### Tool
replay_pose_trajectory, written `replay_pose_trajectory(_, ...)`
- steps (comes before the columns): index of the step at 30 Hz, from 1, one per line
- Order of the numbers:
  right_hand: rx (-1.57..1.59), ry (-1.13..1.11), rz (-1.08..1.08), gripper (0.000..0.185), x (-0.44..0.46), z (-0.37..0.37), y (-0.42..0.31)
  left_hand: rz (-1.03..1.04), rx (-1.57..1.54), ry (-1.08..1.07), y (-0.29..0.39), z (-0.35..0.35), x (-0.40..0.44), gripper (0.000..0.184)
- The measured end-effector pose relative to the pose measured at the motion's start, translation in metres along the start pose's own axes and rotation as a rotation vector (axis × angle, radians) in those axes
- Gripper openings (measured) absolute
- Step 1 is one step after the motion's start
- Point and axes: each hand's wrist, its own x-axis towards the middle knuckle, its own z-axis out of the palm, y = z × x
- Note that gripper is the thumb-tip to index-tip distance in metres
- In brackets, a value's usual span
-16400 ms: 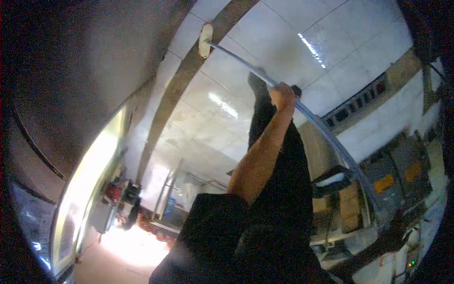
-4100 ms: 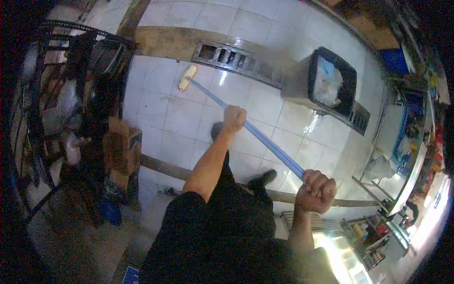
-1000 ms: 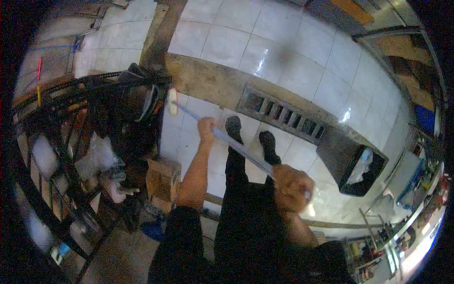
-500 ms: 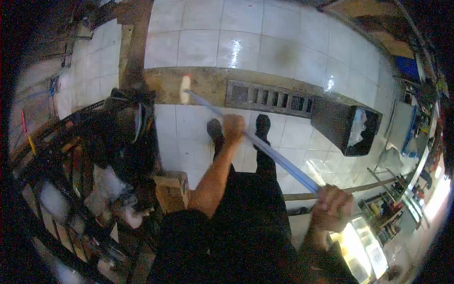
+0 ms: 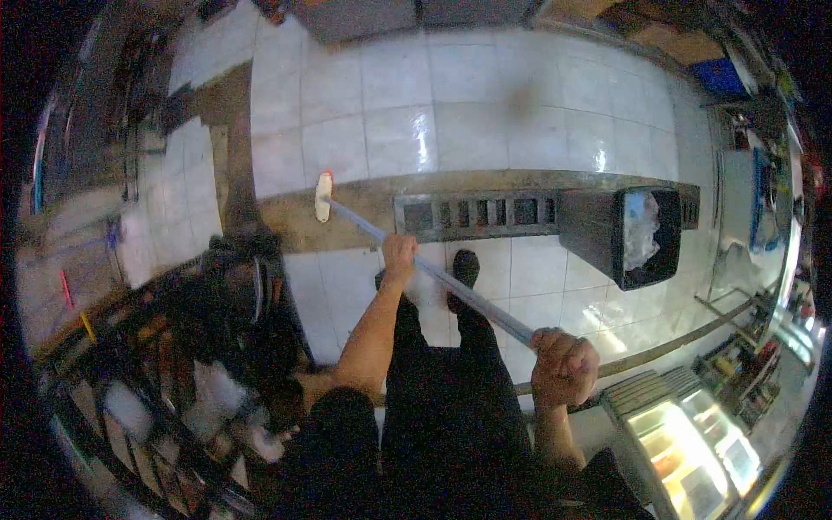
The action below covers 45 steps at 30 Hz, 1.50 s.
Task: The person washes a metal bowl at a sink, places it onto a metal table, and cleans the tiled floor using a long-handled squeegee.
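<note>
A long blue-grey pole (image 5: 468,295) runs slantwise across the view, with a pale brush head (image 5: 324,198) at its far end. That head rests on the brown floor strip (image 5: 286,224), left of a metal drain grate (image 5: 477,215). Around the middle of the pole my left hand (image 5: 399,258) is closed. My right hand (image 5: 564,367) is wrapped round its near end, lower right. My dark shoe (image 5: 465,268) stands on the white tiles between the hands.
A black bin (image 5: 607,235) with a plastic bag inside stands over the grate's right part. A dark rack (image 5: 156,407) with bags is at lower left. Lit panels (image 5: 680,451) are at lower right, a blue crate (image 5: 718,77) at upper right.
Since half a second ago the view has shifted; grate and bin sit lower in it. The brush head, on the strip in both frames, appears lower and further left. Both hands keep their hold.
</note>
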Motion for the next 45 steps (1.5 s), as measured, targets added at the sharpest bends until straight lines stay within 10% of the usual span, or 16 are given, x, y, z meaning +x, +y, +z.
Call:
replay_pose_trajectory(6,-0.089,0.320,-0.184,0.016,0.014,-0.042,-0.098,0.229,0.275,-0.307,0.107,0.127,0.068,0.019)
replay_pose_trajectory(11,-0.108,0.215,-0.266,0.016,0.041,-0.053,-0.173,0.569,0.037,-0.118,0.212,0.197,0.065,0.022)
replay_pose_trajectory(14,-0.151,0.350,-0.280,0.023,0.059,-0.050,-0.158,0.653,0.181,0.012,0.184,0.194,0.071,0.021)
replay_pose_trajectory(15,-0.086,0.432,-0.252,0.023,0.063,-0.044,-0.145,0.450,0.242,-0.344,0.165,0.180,0.083,0.021)
replay_pose_trajectory(23,0.013,0.389,-0.149,0.019,0.095,0.007,-0.035,-0.060,-0.010,-0.442,0.094,0.049,0.160,0.028)
replay_pose_trajectory(26,-0.039,0.429,-0.218,0.018,0.118,0.038,-0.069,0.445,0.178,-0.200,0.121,0.075,0.186,0.026)
replay_pose_trajectory(28,-0.101,1.170,-0.239,0.020,0.151,0.084,-0.068,0.386,0.153,-0.214,0.137,0.066,0.204,0.023)
replay_pose_trajectory(30,-0.146,1.164,-0.244,0.022,0.169,0.120,-0.047,0.320,0.143,-0.172,0.121,0.046,0.232,0.022)
replay_pose_trajectory(33,-0.103,0.256,-0.216,0.020,0.181,0.161,0.009,0.313,0.321,-0.192,0.058,-0.044,0.283,0.023)
replay_pose_trajectory(37,0.040,0.167,-0.084,0.021,0.182,0.269,0.117,0.461,0.275,-0.027,-0.079,-0.175,0.312,0.034)
replay_pose_trajectory(42,-0.111,0.110,0.026,0.028,0.175,0.341,0.159,-0.402,-0.680,0.136,-0.110,-0.253,0.299,0.028)
replay_pose_trajectory(45,-0.114,0.196,-0.001,0.027,0.171,0.355,0.102,0.199,0.326,-0.235,-0.044,-0.234,0.299,0.018)
